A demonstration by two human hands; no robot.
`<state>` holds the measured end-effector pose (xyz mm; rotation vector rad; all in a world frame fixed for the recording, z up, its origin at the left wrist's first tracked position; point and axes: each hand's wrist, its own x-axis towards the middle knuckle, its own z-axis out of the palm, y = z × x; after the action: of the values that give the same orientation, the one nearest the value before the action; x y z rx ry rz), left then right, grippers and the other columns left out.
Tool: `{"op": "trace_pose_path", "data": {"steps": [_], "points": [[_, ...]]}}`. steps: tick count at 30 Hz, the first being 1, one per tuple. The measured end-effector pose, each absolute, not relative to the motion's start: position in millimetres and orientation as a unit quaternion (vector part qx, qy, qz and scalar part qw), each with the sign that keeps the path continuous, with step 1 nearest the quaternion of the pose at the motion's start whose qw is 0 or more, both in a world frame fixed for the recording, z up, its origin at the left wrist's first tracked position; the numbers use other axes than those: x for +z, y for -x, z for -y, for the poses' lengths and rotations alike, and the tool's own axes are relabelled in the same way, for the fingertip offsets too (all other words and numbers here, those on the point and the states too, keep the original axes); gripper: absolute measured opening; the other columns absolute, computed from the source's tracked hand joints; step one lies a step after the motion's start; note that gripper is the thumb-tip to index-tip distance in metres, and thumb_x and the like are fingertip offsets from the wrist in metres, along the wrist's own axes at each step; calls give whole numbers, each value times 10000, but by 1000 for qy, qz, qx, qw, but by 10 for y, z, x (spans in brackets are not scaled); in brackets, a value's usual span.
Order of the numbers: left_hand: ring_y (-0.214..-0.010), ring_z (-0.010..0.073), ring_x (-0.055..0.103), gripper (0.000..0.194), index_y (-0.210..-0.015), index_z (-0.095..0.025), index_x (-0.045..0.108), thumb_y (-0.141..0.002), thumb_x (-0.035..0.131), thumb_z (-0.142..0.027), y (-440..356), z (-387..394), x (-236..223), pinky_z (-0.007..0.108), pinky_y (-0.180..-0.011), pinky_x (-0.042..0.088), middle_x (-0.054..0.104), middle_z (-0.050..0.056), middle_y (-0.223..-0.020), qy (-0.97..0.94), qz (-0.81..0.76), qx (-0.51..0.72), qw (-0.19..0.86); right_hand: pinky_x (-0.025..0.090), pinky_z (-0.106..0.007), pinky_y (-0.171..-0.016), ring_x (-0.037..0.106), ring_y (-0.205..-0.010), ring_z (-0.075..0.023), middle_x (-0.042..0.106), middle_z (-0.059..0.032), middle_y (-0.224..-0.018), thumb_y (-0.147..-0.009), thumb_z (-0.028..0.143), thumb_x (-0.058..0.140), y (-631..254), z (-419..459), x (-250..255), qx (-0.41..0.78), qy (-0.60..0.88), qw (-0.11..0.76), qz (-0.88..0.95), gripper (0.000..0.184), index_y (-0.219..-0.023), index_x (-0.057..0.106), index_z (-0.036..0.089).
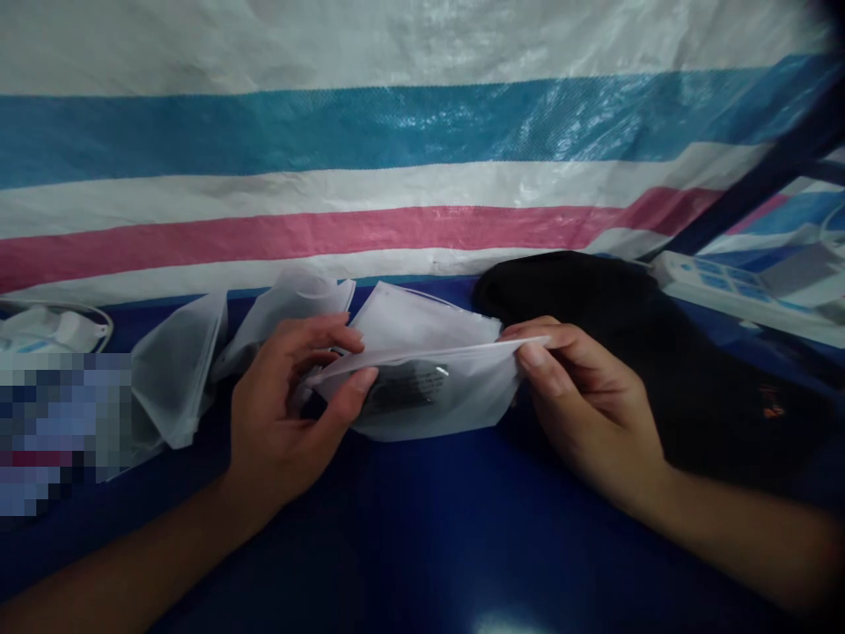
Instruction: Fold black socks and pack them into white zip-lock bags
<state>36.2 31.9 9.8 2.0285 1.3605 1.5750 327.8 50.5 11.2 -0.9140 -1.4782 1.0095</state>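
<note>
Between my two hands is a frosted, see-through zip bag [462, 409] with a dark item showing through its side; what that item is I cannot make out. My left hand [290, 405] pinches the bag's left top corner between thumb and fingers. At the other end of the top edge, the thumb and fingers of my right hand [581, 396] are closed on the right corner. Another frosted bag [415, 317] lies just behind the held one. To the left of my left hand stand more such bags, one pale bag [181, 374] and one crumpled bag [283, 304].
A black cloth item [594, 299] lies to the right on the dark blue tabletop [436, 528]. White power strips [739, 291] sit at the far right, with a white cable item [59, 330] at the far left. Striped plastic sheeting [330, 132] hangs behind.
</note>
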Motion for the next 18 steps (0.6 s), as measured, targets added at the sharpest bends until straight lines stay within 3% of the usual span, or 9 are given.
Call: {"op": "trace_pose_path", "data": {"steps": [2,7,12,16,18], "points": [[-1129,200,821,399,-1433,-298,726,-1051,835,-341,-357,-331,83,347,-983,679,844,8,-1283,-664,-468,555,180,564,-294,-640,630,-749,-160,704,-26,-999,-1128,457,753,-3294,-536,59,468,407,532,577,160,-1130,814,309],[-1074,217,845,204,-1260,-325,831,-1090,782,-425,-332,-345,112,348,-886,699,885,0,-1276,-651,-490,532,230,581,-290,-655,651,-736,-163,718,-10,-930,-1112,492,774,-3304,-550,11,523,414,528,526,186,-1166,774,314],[-1308,298,819,423,-1466,-273,722,-1091,771,-463,-309,-368,85,439,-1070,700,857,82,-1404,-639,-441,564,282,640,-320,-661,675,-694,-176,711,-4,-863,-1138,452,728,-3275,-540,35,563,345,521,541,140,-1173,757,320],[-1204,312,848,620,-1599,-261,578,-1086,769,-551,-300,-394,41,429,-891,723,848,143,-1406,-627,-440,573,293,622,-309,-624,651,-652,-168,672,1,-796,-1144,434,710,-3248,-577,45,559,327,526,551,144,-1102,738,298],[-1140,287,848,606,-1563,-256,628,-1079,759,-597,-294,-394,45,398,-848,707,858,127,-1371,-633,-452,563,278,611,-299,-613,634,-634,-160,654,4,-775,-1140,434,712,-3231,-590,61,558,330,530,547,176,-1046,726,285]]}}
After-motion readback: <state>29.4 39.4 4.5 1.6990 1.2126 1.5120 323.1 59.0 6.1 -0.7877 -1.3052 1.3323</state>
